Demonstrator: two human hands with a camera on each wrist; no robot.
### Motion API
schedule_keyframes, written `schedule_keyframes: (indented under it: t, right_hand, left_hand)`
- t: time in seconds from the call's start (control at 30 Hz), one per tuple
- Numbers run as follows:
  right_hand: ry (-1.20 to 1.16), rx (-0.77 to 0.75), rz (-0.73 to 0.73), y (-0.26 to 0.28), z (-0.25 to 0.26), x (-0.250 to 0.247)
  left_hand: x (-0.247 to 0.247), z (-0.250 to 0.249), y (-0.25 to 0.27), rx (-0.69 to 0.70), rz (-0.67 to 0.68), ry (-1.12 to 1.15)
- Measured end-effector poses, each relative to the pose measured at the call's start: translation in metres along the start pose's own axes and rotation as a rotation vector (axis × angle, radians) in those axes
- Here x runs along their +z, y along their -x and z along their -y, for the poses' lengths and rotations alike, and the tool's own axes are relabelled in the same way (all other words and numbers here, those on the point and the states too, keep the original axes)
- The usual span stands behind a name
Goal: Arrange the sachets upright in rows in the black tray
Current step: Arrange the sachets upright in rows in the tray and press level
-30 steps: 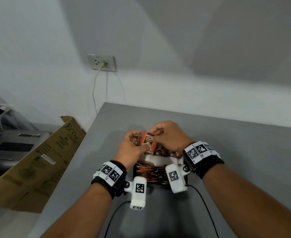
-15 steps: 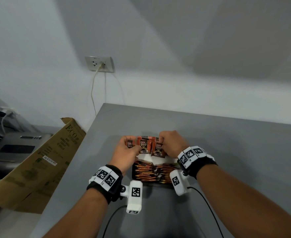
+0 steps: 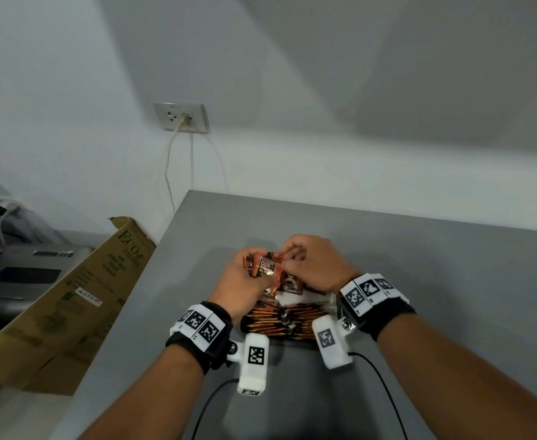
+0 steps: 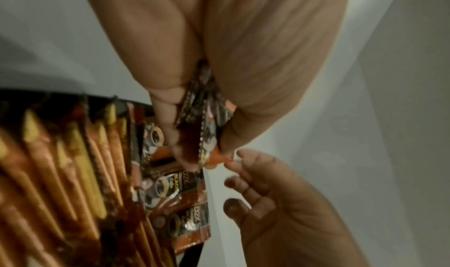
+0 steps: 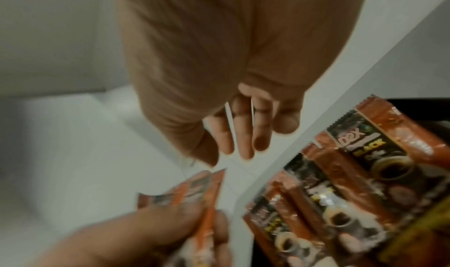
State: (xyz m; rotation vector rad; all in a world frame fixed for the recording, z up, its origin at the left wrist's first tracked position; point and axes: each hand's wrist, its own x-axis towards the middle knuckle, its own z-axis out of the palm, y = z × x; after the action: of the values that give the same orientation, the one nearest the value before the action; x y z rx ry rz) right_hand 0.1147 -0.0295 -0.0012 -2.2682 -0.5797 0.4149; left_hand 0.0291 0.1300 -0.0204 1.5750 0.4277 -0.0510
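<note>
L hand (image 3: pixel 243 285) pinches a sachet bundle (image 3: pixel 262 268); R hand (image 3: pixel 313 268), fingers curled, plucks at its top corner, grip unclear. Square edges, then stand them in black tray (image 3: pixel 245 327).

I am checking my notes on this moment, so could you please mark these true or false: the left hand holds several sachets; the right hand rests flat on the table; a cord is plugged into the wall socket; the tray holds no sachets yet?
1. The left hand holds several sachets. True.
2. The right hand rests flat on the table. False: it is raised, fingers at the held sachets.
3. A cord is plugged into the wall socket. True.
4. The black tray holds no sachets yet. False: many already stand in it.
</note>
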Motion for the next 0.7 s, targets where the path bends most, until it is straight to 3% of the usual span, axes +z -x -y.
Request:
schedule_keyframes:
  t: [0.07, 0.13, 0.23, 0.3, 0.7]
  right_hand:
    - [-0.104, -0.019, 0.066, 0.009, 0.009, -0.009]
    - [-0.106, -0.020, 0.007, 0.012, 0.007, -0.022]
    - [0.033, 0.042, -0.120, 0.011, -0.016, -0.046]
    - [0.142, 0.094, -0.110, 0.011, -0.036, -0.052]
    - [0.309, 0.173, -0.082, 0.009, -0.072, -0.005]
  left_hand:
    - [0.011, -0.005, -0.001, 0.038, 0.024, 0.002]
    - [0.019, -0.009, -0.003, 0.023, 0.036, 0.034]
    - [0.023, -0.012, -0.005, -0.003, -0.037, 0.057]
    - [0.019, -0.011, -0.005, -0.009, -0.086, -0.001]
    - [0.007, -0.005, 0.003, -0.072, -0.082, -0.063]
